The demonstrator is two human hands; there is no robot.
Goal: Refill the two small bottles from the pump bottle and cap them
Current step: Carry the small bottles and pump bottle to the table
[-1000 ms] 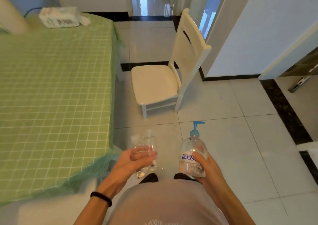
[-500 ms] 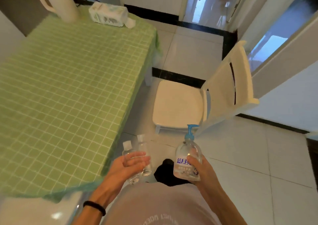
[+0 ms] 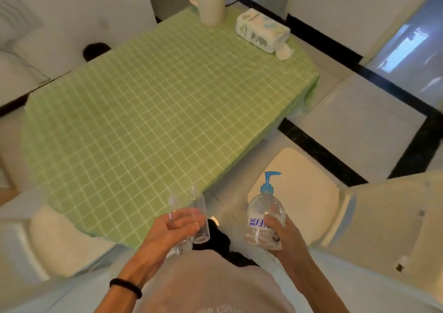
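two small clear bottles (image 3: pixel 191 219) are gripped together in the left hand (image 3: pixel 172 233), the blue-topped pump bottle (image 3: pixel 265 219) is clasped upright in the right hand (image 3: pixel 282 236), both carried just short of the green-checked counter (image 3: pixel 153 111).

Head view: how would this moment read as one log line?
left hand: holds two small bottles | right hand: holds pump bottle | green table: ahead | filling: not begun

left hand (image 3: pixel 175 228) clasped, right hand (image 3: pixel 285 234) gripping, both raised
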